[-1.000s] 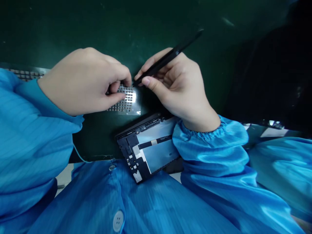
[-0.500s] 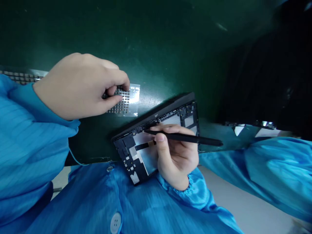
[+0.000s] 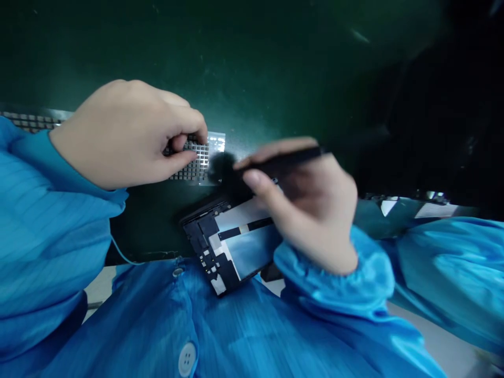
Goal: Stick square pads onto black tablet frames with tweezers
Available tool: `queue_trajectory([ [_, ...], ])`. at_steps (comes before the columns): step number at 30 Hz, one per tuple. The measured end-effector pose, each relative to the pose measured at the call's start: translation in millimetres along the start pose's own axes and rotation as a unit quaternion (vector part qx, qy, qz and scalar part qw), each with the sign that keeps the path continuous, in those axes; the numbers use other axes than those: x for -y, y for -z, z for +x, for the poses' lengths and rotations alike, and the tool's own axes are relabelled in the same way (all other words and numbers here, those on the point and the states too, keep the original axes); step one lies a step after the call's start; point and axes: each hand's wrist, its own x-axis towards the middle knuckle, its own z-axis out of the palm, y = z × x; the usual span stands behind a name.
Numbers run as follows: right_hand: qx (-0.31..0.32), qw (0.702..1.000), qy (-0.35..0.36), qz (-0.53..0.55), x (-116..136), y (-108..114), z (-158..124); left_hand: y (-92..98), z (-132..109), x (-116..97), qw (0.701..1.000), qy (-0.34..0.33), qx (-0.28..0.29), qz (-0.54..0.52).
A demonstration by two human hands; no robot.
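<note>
Between the thumb and forefinger of my left hand (image 3: pixel 129 136) is the end of a clear strip (image 3: pixel 202 163) set with rows of small dark square pads. My right hand (image 3: pixel 315 205), smeared by motion, is closed round slim black tweezers (image 3: pixel 291 161), whose tip points left toward the strip. An opened tablet (image 3: pixel 252 252) lies slanted at the table's front edge, against my blue coat. It shows a silver battery, black inner parts and small white pieces. My right hand and wrist hide its right part.
The dark green table (image 3: pixel 244 68) stretches away in front. Large black shapes (image 3: pixel 425 126) stand at the right, with small bright parts along their lower edge. Another blue sleeve (image 3: pixel 452 262) lies at the right. More of the padded strip (image 3: pixel 31 122) shows at the far left.
My right hand has lifted off the tablet with the tweezers and moved up and to the right, uncovering more of the battery. The left hand stays almost still on the strip.
</note>
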Motion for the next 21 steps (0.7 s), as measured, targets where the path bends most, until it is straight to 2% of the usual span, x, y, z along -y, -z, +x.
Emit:
queue_trajectory([
  [3, 0.063, 0.996, -0.015, 0.053, -19, 1, 50, -0.3, -1, 0, 1.0, -0.005, -0.004, 0.006],
  [5, 0.097, 0.993, -0.017, 0.069, -30, -2, 69, -0.9, -1, 0, 1.0, -0.002, -0.009, 0.004],
  [7, 0.121, 0.99, -0.023, 0.076, -36, -5, 75, -1.2, -1, 0, 1.0, 0.003, -0.004, 0.007],
  [12, 0.109, 0.988, -0.054, 0.092, -32, -8, 75, 0.5, -1, -3, 1.0, 0.007, 0.003, 0.019],
  [17, 0.142, 0.979, -0.069, 0.129, -31, 1, 81, 1.6, 1, -3, 1.0, -0.001, 0.004, 0.014],
  [19, 0.099, 0.981, -0.062, 0.152, -30, 8, 65, 0.9, 1, -2, 1.0, -0.006, -0.007, 0.008],
  [21, -0.011, 0.988, -0.047, 0.15, -28, 13, 35, -0.3, 0, 0, 1.0, -0.007, -0.015, 0.009],
])
